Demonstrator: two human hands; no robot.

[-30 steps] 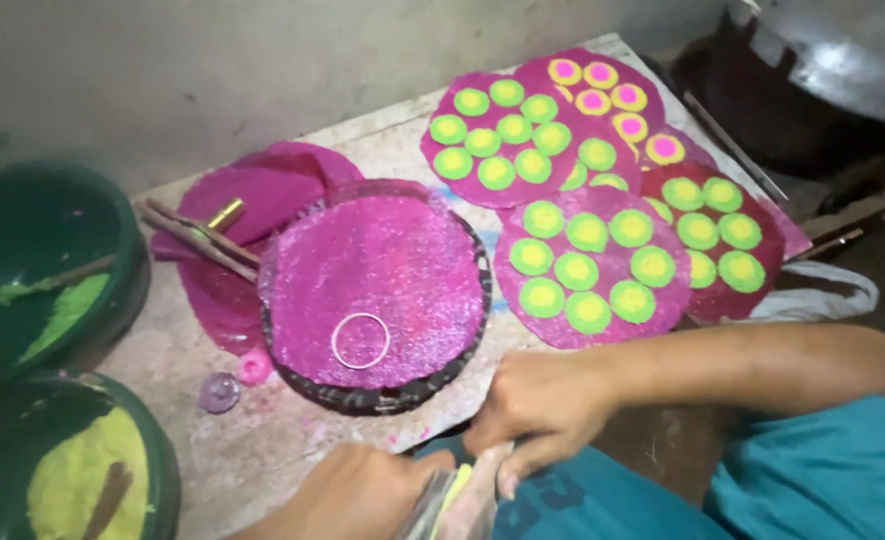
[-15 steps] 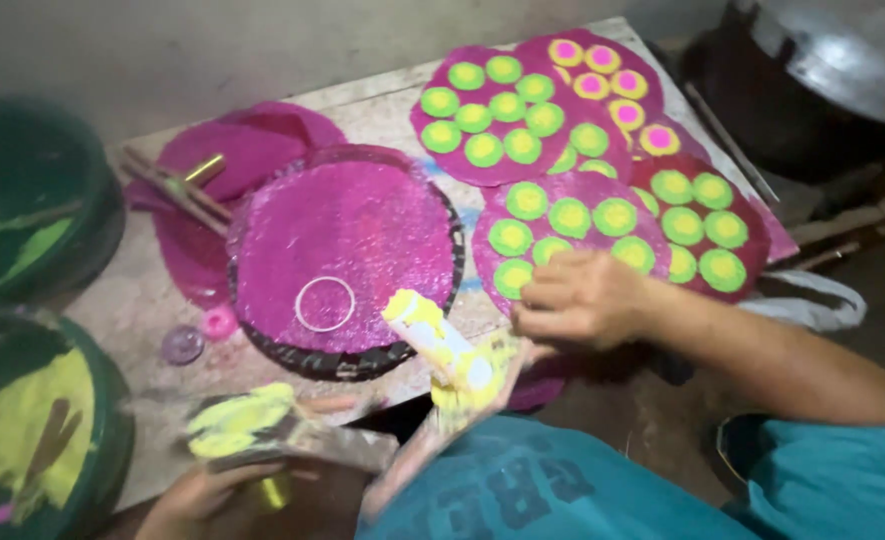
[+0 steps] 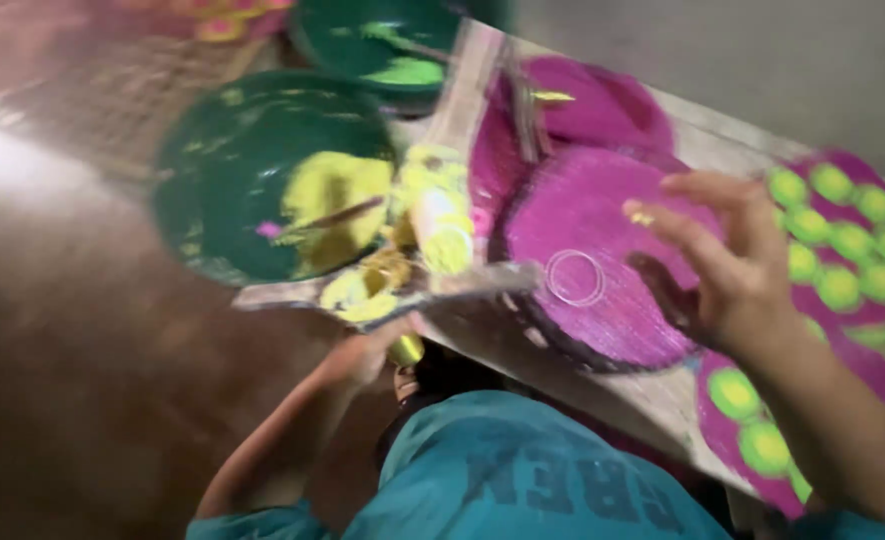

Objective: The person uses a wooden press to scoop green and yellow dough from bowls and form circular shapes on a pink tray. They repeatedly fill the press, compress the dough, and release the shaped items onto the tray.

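Swung leftward, the view had brought the green bowls into sight, and the right hand had lifted off the dotted discs to hover over the magenta disc.

Right hand (image 3: 727, 265) hung above the round magenta disc (image 3: 602, 255), fingers (image 3: 697, 185) spread apart and holding nothing, the small ring mark (image 3: 574, 277) lying just to its left. Left hand (image 3: 367, 352) sat low at the near edge of the surface (image 3: 662, 400), apparently gripping a yellow-smeared stamp tool (image 3: 432, 225) by its handle, though blur hid the grasp. That tool's long axis ran away from the body, beside the green bowl of yellow paint (image 3: 272, 180). Green-dotted discs (image 3: 842, 260) lay to the right.
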